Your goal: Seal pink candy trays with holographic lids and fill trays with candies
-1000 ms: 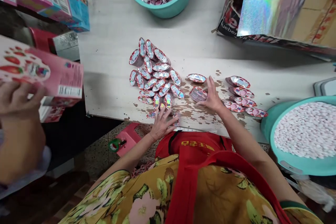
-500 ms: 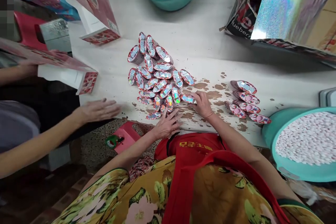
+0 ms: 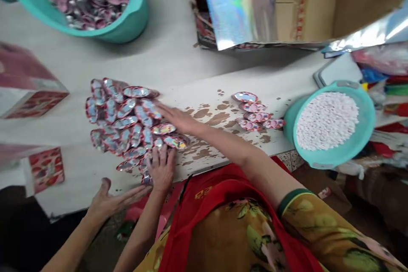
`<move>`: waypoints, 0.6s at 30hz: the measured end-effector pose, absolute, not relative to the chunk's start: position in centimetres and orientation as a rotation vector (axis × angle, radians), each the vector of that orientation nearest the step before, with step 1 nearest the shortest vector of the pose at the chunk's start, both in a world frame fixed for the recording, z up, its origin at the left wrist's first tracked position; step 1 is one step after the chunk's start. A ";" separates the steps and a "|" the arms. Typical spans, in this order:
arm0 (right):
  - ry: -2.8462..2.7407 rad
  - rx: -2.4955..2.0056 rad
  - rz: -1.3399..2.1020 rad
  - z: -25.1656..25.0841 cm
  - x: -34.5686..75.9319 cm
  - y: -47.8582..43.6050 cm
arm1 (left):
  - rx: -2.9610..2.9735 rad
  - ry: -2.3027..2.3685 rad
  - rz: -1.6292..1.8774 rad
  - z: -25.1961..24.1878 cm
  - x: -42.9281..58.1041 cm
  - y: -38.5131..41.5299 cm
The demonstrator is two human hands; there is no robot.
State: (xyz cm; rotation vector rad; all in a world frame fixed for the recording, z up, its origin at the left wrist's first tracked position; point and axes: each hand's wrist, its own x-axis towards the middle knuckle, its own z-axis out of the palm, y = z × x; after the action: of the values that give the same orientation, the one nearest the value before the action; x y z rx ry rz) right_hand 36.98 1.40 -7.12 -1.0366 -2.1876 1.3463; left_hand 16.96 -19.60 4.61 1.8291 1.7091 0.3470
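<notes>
A cluster of oval packs with shiny silver tops and red rims [image 3: 126,123] stands close together on the white table. My left hand [image 3: 162,170] lies against the near edge of this cluster, its fingers spread over the packs. Along the cluster's right side my right hand [image 3: 180,120] is stretched out flat, its fingertips touching the packs. Neither hand is closed around one. Farther right, a small group of similar packs [image 3: 257,116] stands apart, most with pink showing on top.
A teal basin [image 3: 127,25] of pink and silver pieces stands back left. Right is a teal tub [image 3: 290,125] of small white pieces. An open cardboard box [image 3: 306,8] is at the back. A co-worker's open hand [image 3: 110,202] reaches in beside my left hand. Printed cartons [image 3: 46,170] stand left.
The view has swung right. My right hand has let go of its pack and now lies flat along the cluster. The co-worker's hand has come nearer to the packs.
</notes>
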 end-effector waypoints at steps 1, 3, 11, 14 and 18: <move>-2.234 -1.077 1.313 -6.6 36.9 1.4 | 1.918 1.712 0.334 3.9 18.0 -18.9; -2.261 -1.090 1.187 -4.8 39.3 0.0 | 2.106 1.662 0.365 2.9 20.5 -17.5; -1.848 -2.048 0.469 0.6 63.7 -14.3 | 2.543 0.820 0.307 1.8 37.2 -4.7; -1.813 -2.251 0.490 -0.9 67.0 -14.5 | 2.554 0.516 0.029 0.1 45.8 0.8; -1.701 -2.309 0.616 -3.4 66.6 -12.8 | 2.499 0.331 -0.129 -2.0 50.6 3.3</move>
State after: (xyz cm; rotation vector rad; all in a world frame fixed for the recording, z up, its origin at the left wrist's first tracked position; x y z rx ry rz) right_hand 66.61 -12.78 -3.42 -2.3093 -1.7014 0.6162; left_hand 50.62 3.34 -1.97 2.4987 0.3306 -0.1285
